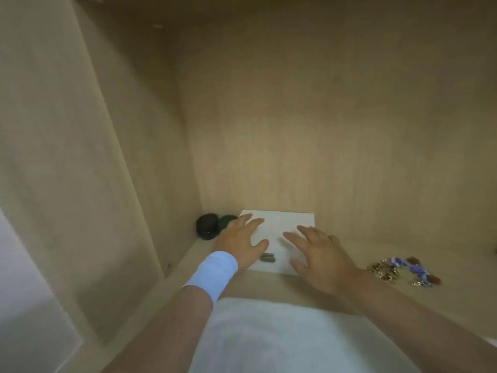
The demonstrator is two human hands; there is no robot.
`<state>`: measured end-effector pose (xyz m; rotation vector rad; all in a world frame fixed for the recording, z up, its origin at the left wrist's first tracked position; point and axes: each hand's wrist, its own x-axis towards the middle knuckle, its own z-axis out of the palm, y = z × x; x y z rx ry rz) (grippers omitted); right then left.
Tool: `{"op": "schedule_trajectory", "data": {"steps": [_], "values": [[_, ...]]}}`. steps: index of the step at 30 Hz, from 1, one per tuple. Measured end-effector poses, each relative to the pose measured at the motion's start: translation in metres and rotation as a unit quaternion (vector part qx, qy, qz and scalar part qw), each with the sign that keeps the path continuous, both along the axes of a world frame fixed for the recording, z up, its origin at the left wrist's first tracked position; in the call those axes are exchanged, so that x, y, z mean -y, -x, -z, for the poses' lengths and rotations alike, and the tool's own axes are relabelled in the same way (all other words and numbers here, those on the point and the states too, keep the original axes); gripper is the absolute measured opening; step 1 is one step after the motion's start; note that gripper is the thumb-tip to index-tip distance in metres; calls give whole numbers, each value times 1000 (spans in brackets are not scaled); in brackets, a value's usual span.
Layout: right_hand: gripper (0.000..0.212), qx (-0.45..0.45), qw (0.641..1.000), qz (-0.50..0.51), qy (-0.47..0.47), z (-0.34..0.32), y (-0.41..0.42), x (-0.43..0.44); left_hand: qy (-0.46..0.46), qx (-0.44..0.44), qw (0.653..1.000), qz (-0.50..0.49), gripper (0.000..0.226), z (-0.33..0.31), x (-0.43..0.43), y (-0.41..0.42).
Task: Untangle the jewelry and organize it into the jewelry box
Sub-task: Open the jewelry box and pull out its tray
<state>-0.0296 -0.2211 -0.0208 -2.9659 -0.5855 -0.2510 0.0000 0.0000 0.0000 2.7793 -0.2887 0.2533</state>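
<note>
Light was dim, warm, diffuse. Brightest patch fell on the white jewelry box [279,220] lid. Shadow deepened toward upper back wall [322,63]. Whole frame was soft, mildly blurred; jewelry heap [403,270] was smeared, links unreadable. Wide-angle distortion bowed side panel [67,157] at left edge.

A pale wooden shelf [462,267] carries a closed white jewelry box [279,224] set against the back wall. At the box's 9 o'clock, touching each other, sit a black round object [206,227] and a dark green one [227,220]. At its 4 o'clock, apart from it, lies a heap of tangled jewelry [403,270], gold chain mixed with blue and brown pieces.
</note>
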Motion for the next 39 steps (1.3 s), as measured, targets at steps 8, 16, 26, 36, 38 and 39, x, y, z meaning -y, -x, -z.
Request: {"op": "schedule_trajectory", "data": {"steps": [8,16,26,36,38,39], "values": [[67,-10,999,32,30,27,-5,-22,12,-127,991,-40,71,26,-20,-5],[65,16,999,18,35,31,-19,-8,17,-72,997,-25,74,43,-27,-3],[35,-43,926,120,-356,50,28,-85,337,-88,935,-66,32,52,-7,27],[54,-138,824,161,-525,67,9,-101,441,-196,872,-78,33,55,6,32],[52,-138,812,167,-541,68,7,-101,478,-208,850,-78,21,55,7,33],[47,-143,801,170,-556,68,6,-100,489,-209,843,-77,21,57,9,32]]}}
